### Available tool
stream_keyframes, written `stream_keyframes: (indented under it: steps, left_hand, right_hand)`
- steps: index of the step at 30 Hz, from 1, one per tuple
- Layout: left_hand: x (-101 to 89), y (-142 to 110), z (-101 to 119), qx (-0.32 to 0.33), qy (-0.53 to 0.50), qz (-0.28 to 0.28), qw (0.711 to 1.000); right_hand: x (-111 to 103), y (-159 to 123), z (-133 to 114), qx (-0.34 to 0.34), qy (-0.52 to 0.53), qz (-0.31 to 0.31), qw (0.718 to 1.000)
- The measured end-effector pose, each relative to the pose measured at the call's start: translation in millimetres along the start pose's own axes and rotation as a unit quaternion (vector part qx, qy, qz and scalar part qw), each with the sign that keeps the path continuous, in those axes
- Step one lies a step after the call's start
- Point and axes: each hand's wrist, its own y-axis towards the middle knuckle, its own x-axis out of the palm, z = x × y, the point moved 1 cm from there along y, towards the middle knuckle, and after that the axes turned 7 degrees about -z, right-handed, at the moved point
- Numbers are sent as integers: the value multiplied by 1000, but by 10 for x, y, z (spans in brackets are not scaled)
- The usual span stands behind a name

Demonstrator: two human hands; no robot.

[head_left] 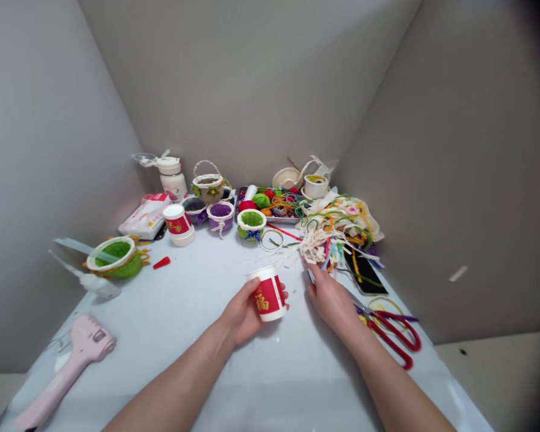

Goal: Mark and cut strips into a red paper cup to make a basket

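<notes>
My left hand (245,312) is wrapped around a paper cup (270,295), white with a red band and gold lettering. The cup stands tilted slightly, its rim facing up. To its right, my right hand (330,298) is low over the table with fingers curled, at the front edge of a heap of cream yarn strands (315,243). A thin grey strip shows by its thumb and index finger; what the fingers grip is mostly hidden. Red-handled scissors (393,336) lie beside the right wrist, their blades running partly behind the hand.
A pink glue gun (69,363) lies front left. Yarn-wrapped baskets (220,217), another cup (178,225), a wipes pack (144,217) and a bottle (173,183) stand behind. A tray of yarn balls (270,219) is at the back; a black phone (368,275) lies right.
</notes>
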Motion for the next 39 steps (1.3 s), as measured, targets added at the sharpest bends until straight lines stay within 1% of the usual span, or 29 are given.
stream_keyframes:
  steps: [3,6,8,11,14,19,21,22,23,24,25,26,27,28,29,30,31,32,33,35,37,39]
  left_hand:
    - [20,-5,13,3,-1,-2,1000]
    - [27,-8,23,2,0,-12,1000]
    - [22,-11,29,-4,-3,-16,1000]
    - [10,-18,35,-12,-5,-17,1000]
    - [11,-25,42,-9,-7,-15,1000]
    - [44,-29,56,-7,-8,-4,1000]
    - [50,-25,48,-6,6,3,1000]
    - [49,-22,36,-4,21,8,1000]
    - [45,-21,20,1,45,16,999]
    - [39,-22,-1,15,80,27,996]
    - [34,-26,-24,35,129,37,990]
    - [29,-33,-49,61,193,45,978]
    - [27,-44,-75,91,265,51,959]
    - [27,-57,-99,122,338,54,931]
    - [27,-70,-121,149,406,56,900]
    - [26,-80,-140,171,464,57,867]
    - [23,-87,-153,190,512,61,836]
    - [18,-88,-159,208,549,67,807]
    - [11,-83,-160,222,579,74,781]
    - [-11,-55,-147,241,619,93,742]
    - [-46,-14,-128,240,639,120,721]
    - [-89,27,-117,227,644,148,715]
  right_hand:
    - [-42,-101,35,-55,94,25,994]
    - [-69,-150,41,-101,215,55,970]
    - [-74,-157,33,-119,269,75,953]
    - [-63,-154,21,-158,301,90,936]
    - [-43,-153,27,-192,304,99,928]
    - [-22,-187,8,-213,314,107,919]
    - [-16,-213,-15,-208,343,105,910]
    - [-15,-223,-22,-196,377,106,899]
    - [-15,-226,-24,-176,427,112,880]
    - [-18,-222,-18,-149,490,120,851]
    - [-23,-207,-5,-117,558,128,811]
    - [-29,-183,14,-84,626,135,763]
    - [-37,-152,34,-54,685,135,714]
    - [-47,-116,55,-31,731,131,669]
    - [-57,-82,73,-15,768,123,629]
    - [-67,-51,86,-5,794,114,597]
    - [-75,-29,94,1,813,107,572]
    - [-80,-16,96,5,826,102,554]
    - [-81,-13,93,8,834,100,542]
    - [-68,-25,79,14,838,105,535]
    - [-43,-46,66,20,832,117,542]
    - [-15,-62,64,27,822,132,553]
